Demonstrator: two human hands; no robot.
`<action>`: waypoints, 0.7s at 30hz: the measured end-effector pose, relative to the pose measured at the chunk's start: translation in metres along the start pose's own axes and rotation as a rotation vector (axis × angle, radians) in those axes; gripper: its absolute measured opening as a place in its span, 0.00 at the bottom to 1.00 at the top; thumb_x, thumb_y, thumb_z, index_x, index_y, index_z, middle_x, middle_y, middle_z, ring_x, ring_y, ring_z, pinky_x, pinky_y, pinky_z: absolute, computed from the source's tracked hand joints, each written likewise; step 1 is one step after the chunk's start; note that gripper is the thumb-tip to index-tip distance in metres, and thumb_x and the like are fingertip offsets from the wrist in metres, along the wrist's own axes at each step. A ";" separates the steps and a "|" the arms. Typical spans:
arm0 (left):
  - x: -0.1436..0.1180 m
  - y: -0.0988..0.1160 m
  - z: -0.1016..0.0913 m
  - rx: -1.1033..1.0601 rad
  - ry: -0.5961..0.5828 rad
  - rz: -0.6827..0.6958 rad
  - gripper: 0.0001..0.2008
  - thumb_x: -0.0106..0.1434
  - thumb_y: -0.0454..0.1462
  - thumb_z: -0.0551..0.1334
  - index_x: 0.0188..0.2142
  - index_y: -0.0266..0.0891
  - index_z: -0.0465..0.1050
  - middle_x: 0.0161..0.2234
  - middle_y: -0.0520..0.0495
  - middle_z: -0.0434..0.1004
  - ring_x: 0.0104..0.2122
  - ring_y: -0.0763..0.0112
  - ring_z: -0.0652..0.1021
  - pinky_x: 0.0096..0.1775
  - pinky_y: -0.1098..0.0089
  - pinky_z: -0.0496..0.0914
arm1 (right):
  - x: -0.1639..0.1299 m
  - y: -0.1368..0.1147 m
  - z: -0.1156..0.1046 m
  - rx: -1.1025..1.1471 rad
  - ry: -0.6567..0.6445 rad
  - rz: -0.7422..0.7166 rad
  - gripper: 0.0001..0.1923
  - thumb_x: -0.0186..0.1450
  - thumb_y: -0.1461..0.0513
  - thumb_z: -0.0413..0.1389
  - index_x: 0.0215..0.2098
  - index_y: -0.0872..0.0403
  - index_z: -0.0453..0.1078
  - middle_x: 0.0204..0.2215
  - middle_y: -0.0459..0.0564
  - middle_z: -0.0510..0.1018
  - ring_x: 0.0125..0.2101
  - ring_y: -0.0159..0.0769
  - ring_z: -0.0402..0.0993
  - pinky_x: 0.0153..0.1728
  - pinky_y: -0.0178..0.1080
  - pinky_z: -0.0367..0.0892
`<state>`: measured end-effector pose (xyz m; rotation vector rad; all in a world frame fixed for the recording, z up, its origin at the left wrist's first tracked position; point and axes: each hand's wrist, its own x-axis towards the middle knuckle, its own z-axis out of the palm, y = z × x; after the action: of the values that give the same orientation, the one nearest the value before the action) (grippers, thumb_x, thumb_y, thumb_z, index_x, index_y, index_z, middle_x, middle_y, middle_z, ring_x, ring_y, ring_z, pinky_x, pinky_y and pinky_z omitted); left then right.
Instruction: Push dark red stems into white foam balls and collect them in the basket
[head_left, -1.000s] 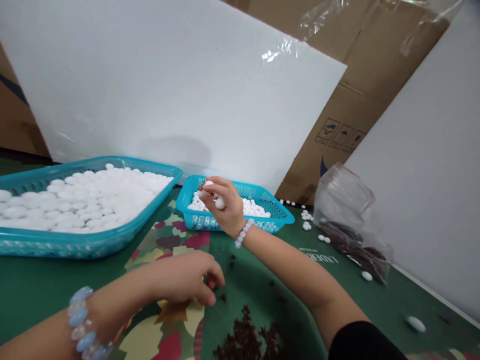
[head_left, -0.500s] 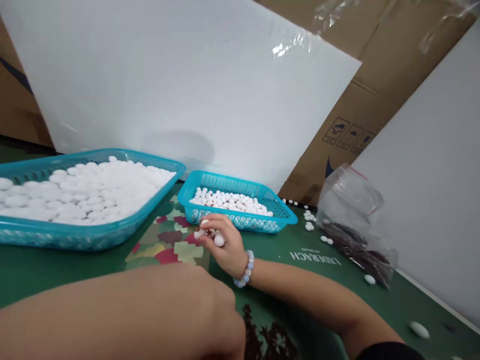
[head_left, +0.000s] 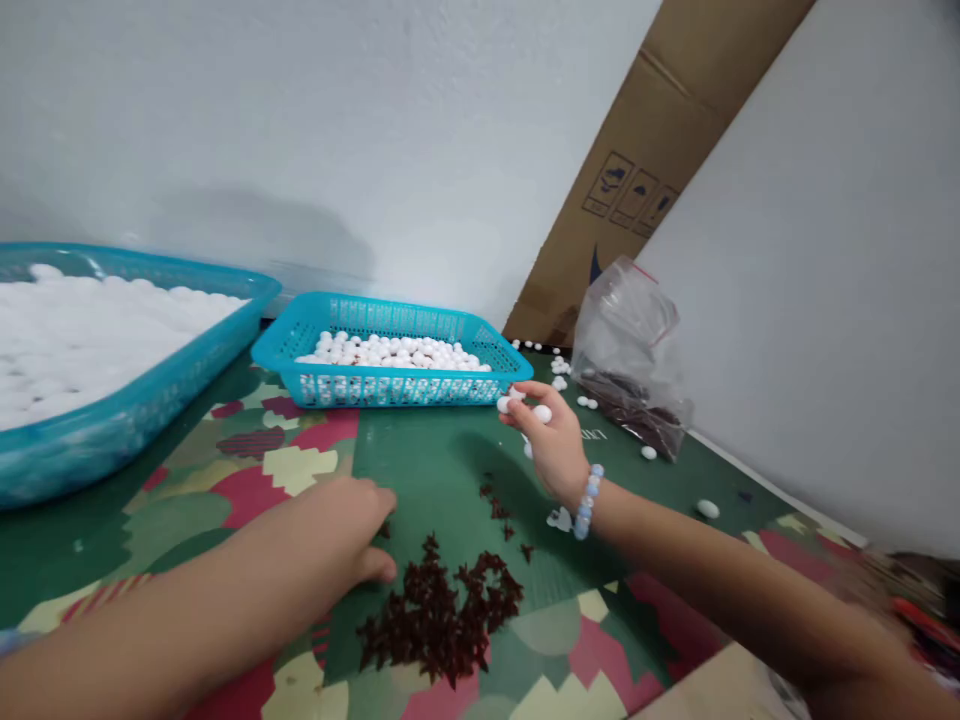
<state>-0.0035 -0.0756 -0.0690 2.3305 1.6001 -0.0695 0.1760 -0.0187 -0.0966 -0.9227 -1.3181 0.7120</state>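
Note:
My right hand [head_left: 559, 440], with a beaded bracelet [head_left: 589, 503] at its wrist, holds several small white balls between its fingers and against the palm. It is just in front of the right end of the small blue basket [head_left: 405, 387], which has white balls [head_left: 397, 350] and some brown bits in it. My left hand [head_left: 349, 530] is low over the table, thumb and fingers apart, beside a pile of small dark-brown star-shaped pieces [head_left: 442, 615]. One brown piece shows by its fingertips; I see nothing held.
A large blue basket [head_left: 172, 350] full of white rounded pieces [head_left: 97, 330] stands at the left. A clear bag [head_left: 634, 340] with dark-brown contents sits at the right, loose white balls around it. A white panel [head_left: 337, 130] and a cardboard box [head_left: 637, 150] stand behind.
My right hand has moved right, away from the small basket's front, still holding white balls. My left hand has drawn back to the left, uncovering the brown pile. The view has shifted.

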 end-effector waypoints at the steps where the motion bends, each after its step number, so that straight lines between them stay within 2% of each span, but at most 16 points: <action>1: 0.001 0.000 0.001 0.010 -0.013 0.007 0.12 0.43 0.37 0.52 0.27 0.36 0.67 0.28 0.42 0.69 0.29 0.62 0.69 0.29 0.69 0.62 | -0.003 0.003 0.000 0.022 0.030 0.038 0.07 0.47 0.62 0.51 0.25 0.56 0.59 0.21 0.42 0.66 0.19 0.24 0.65 0.21 0.30 0.64; 5: 0.002 0.005 0.002 -0.010 -0.060 0.085 0.14 0.47 0.37 0.48 0.29 0.33 0.67 0.29 0.40 0.68 0.30 0.60 0.68 0.31 0.64 0.61 | -0.004 0.009 0.015 0.133 0.054 0.139 0.08 0.44 0.63 0.52 0.24 0.56 0.59 0.20 0.42 0.66 0.19 0.23 0.65 0.21 0.29 0.65; 9: -0.003 0.015 -0.002 -0.134 -0.164 0.126 0.13 0.48 0.36 0.48 0.31 0.36 0.67 0.31 0.44 0.69 0.32 0.65 0.68 0.33 0.68 0.61 | -0.003 0.004 0.042 0.260 0.015 0.181 0.09 0.43 0.63 0.53 0.24 0.56 0.59 0.19 0.41 0.66 0.18 0.23 0.65 0.19 0.27 0.65; 13: -0.009 0.021 -0.009 -0.264 -0.226 0.084 0.14 0.48 0.35 0.49 0.34 0.38 0.65 0.35 0.49 0.68 0.35 0.68 0.67 0.36 0.71 0.60 | -0.005 -0.012 0.062 0.354 -0.042 0.208 0.09 0.44 0.63 0.53 0.24 0.56 0.58 0.19 0.42 0.66 0.17 0.23 0.66 0.19 0.28 0.66; 17: -0.009 0.016 -0.018 -0.308 -0.168 0.026 0.14 0.47 0.37 0.49 0.34 0.40 0.64 0.36 0.50 0.67 0.35 0.68 0.67 0.37 0.70 0.59 | 0.003 -0.033 0.065 0.442 -0.074 0.199 0.09 0.45 0.65 0.52 0.25 0.57 0.58 0.19 0.41 0.65 0.18 0.22 0.66 0.22 0.28 0.67; 21: -0.010 0.012 -0.022 -0.224 -0.115 -0.017 0.12 0.43 0.37 0.51 0.30 0.40 0.66 0.31 0.50 0.68 0.31 0.68 0.67 0.33 0.70 0.59 | 0.021 -0.030 0.059 0.378 0.009 0.078 0.07 0.47 0.66 0.51 0.25 0.56 0.58 0.21 0.41 0.65 0.20 0.21 0.66 0.23 0.26 0.66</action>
<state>0.0008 -0.0830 -0.0436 2.1044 1.4901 -0.0257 0.1190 -0.0055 -0.0597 -0.6723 -1.0933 0.9774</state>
